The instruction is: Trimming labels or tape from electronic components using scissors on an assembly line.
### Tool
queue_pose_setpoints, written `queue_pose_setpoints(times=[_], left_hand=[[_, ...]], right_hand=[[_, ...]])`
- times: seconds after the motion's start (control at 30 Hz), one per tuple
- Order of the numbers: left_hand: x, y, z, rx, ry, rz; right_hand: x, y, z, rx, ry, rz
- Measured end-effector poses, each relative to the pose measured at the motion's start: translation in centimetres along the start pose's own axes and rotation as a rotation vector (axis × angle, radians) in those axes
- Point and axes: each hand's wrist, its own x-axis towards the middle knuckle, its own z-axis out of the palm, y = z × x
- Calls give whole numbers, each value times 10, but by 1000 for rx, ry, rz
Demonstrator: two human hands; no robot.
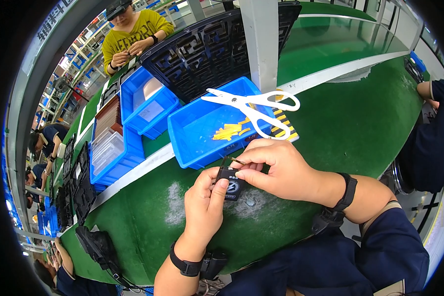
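My left hand [202, 204] grips a small flat black block, like a battery pack [232, 190], with a round lightning-bolt emblem facing up. The thumb lies along its left side. At the top edge of the block, my right hand [283, 170] pinches a thin dark strip [238, 161] between thumb and fingertips; where the strip meets the block is partly covered by the fingers. Just beyond the hands is a shallow blue bin [190, 129] with short yellow strips [227, 131] inside. White scissors [246, 103] rest across the bin's right rim with blades parted.
Two more blue bins [175, 106] [135, 148] stand to the left, holding clear and brown pieces. A black moulded tray [202, 54] leans behind a grey post [260, 44]. A black pouch [96, 246] with a cable lies at left on the green table [148, 212]. Co-workers sit around.
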Motion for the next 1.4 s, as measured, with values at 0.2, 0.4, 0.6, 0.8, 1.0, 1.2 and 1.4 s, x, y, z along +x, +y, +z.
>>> queue_pose_setpoints(times=[0.2,0.4,0.6,0.8,1.0,1.2,1.4], left_hand=[[0,1,4,-104,-46,-107],[4,-2,4,-334,-143,-93],[4,-5,1,-172,-212,-175],[6,-9,4,-135,-265,-235],[7,-9,5,-125,-268,-243],[8,-12,4,-80,-279,-261],[9,-19,7,-28,-293,-227]], right_hand=[[0,-1,-6,-80,-49,30],[16,-5,-55,-153,-131,73],[14,20,-142,-54,85,436],[4,68,-193,-169,128,679],[1,88,-188,-653,164,685],[21,55,-139,-566,493,231],[20,35,-72,-603,214,-288]])
